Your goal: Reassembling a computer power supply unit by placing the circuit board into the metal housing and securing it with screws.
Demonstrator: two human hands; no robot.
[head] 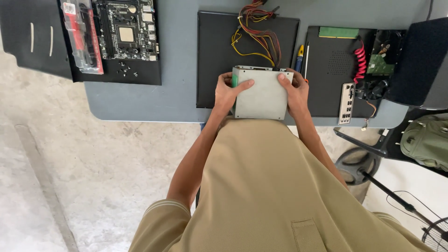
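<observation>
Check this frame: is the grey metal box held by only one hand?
No: the left hand grips one side of the grey metal box and the right hand grips the other.

Grey metal box (261, 95), red-yellow-black wires (259, 35)

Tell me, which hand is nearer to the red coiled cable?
Right. The right hand grips the metal box on the side toward the red coiled cable; the left hand holds the far side.

Both bare arms reaching forward and down, elbows slightly bent, left hand (228, 92) and right hand (294, 91) level, palms facing each other, fingers curled inward, thumbs on top
</observation>
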